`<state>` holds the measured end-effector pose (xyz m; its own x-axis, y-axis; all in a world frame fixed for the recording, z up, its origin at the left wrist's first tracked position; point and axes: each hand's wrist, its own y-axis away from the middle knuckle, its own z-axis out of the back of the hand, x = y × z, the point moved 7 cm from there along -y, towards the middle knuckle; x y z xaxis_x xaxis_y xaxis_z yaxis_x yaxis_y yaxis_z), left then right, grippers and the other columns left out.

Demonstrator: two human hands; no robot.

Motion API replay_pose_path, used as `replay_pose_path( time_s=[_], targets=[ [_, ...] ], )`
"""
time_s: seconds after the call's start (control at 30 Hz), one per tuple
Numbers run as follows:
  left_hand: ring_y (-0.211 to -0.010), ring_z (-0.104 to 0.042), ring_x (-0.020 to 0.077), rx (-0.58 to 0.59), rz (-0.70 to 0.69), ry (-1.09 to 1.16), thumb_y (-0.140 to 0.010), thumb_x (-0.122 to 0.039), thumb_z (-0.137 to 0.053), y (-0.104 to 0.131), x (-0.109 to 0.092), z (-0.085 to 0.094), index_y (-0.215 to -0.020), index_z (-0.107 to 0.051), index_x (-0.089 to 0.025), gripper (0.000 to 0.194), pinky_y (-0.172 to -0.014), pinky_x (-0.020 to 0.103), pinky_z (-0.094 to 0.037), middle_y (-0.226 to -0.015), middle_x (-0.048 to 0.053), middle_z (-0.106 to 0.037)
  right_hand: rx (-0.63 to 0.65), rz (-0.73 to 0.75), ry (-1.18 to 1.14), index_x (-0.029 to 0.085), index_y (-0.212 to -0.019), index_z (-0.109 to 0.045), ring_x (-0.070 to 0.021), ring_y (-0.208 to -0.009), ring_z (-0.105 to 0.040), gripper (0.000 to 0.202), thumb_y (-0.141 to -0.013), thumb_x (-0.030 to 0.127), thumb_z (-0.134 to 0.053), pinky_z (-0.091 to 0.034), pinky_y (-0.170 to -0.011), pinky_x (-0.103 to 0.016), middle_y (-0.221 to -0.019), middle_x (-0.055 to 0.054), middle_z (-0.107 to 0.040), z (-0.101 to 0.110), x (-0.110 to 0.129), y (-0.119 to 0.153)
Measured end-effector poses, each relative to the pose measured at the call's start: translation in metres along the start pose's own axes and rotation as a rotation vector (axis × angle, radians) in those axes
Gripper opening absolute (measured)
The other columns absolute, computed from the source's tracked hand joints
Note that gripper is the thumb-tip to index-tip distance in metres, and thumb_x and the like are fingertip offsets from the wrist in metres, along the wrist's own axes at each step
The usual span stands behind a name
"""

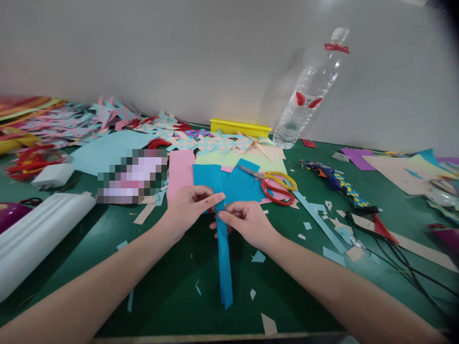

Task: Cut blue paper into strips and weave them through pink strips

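A long blue paper strip (224,258) hangs toward me between both hands, its lower part doubled into two layers. My left hand (193,205) pinches it near the top, the thumb lying across the paper. Just below, my right hand (247,220) grips the same strip between thumb and fingers; some of its fingertips are hidden behind it. Beyond the hands lie blue paper pieces (247,184), and on them rests a pair of scissors (267,180) with one yellow and one red handle loop. A pink paper sheet (181,172) is beside my left hand.
A plastic bottle (304,100) leans against the wall at the back. Woven paper strips (211,142) and a yellow holder (240,127) lie along the wall. At left are a blurred-out phone-like object (134,179) and a white roll (43,239). Cords (394,253) and paper scraps lie at right.
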<state>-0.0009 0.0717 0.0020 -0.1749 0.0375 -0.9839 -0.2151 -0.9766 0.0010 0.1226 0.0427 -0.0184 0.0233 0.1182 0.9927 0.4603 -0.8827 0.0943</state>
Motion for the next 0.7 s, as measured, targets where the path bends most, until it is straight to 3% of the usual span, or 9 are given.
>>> replay_pose_path(
  time_s=[0.37, 0.5, 0.7],
  targets=[
    [-0.059, -0.055, 0.0138, 0.024, 0.029, 0.016, -0.076, -0.044, -0.067, 0.001, 0.006, 0.000, -0.060, -0.064, -0.017, 0.032, -0.059, 0.025, -0.045, -0.060, 0.002, -0.062, 0.010, -0.008, -0.010, 0.015, -0.075, -0.063, -0.0179, -0.066, -0.071, 0.031, -0.077, 0.046, -0.066, -0.055, -0.060, -0.028, -0.075, -0.007, -0.074, 0.000, 0.001, -0.001],
    [-0.065, -0.059, 0.0165, 0.043, 0.069, 0.085, -0.071, -0.045, -0.072, -0.001, 0.009, -0.003, -0.066, -0.065, -0.017, 0.030, -0.062, 0.028, -0.048, -0.071, 0.005, -0.066, -0.006, -0.007, -0.006, 0.015, -0.075, -0.064, -0.0181, -0.066, -0.070, 0.032, -0.078, 0.047, -0.065, -0.055, -0.062, -0.029, -0.072, -0.006, -0.073, 0.001, 0.001, -0.001],
    [-0.070, -0.062, 0.0182, 0.119, 0.076, 0.083, -0.063, -0.034, -0.078, 0.000, 0.013, -0.005, -0.071, -0.065, -0.017, 0.023, -0.065, 0.029, -0.050, -0.074, 0.003, -0.068, 0.016, 0.016, 0.039, 0.015, -0.076, -0.064, -0.0187, -0.070, -0.071, 0.032, -0.077, 0.048, -0.065, -0.055, -0.064, -0.029, -0.075, -0.006, -0.073, 0.001, 0.001, -0.001]
  ],
)
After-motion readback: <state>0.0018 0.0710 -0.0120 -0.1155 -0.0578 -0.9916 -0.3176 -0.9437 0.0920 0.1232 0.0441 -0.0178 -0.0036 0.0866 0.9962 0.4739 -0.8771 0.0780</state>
